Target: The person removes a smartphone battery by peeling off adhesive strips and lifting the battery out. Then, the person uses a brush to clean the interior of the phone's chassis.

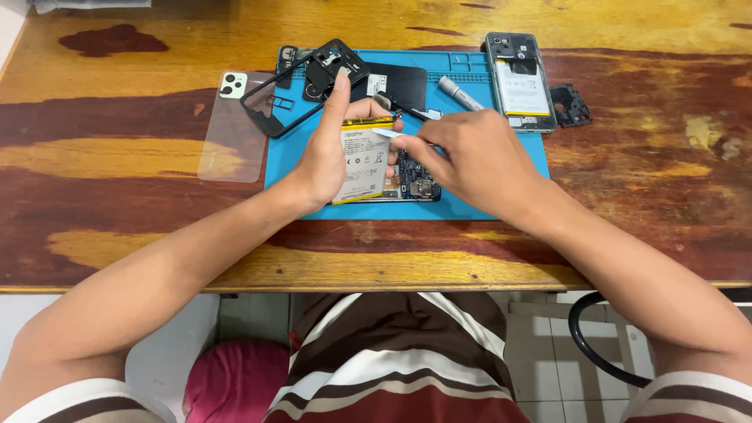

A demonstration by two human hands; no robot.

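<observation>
An opened phone (407, 178) with a white and yellow battery (362, 160) lies on a blue work mat (501, 176). My left hand (329, 149) grips the phone's left side, thumb up and fingers curled over the battery's top. My right hand (462, 157) pinches a small white tab (388, 133) at the battery's upper right edge. A pair of tweezers (403, 107) lies just behind my hands.
A black phone frame (270, 106) leans at the mat's far left. A clear back cover (233, 133) lies on the wooden table (117, 196). A second opened phone (519, 78), a grey pen-like tool (460, 92) and a black bracket (570, 106) sit at the far right.
</observation>
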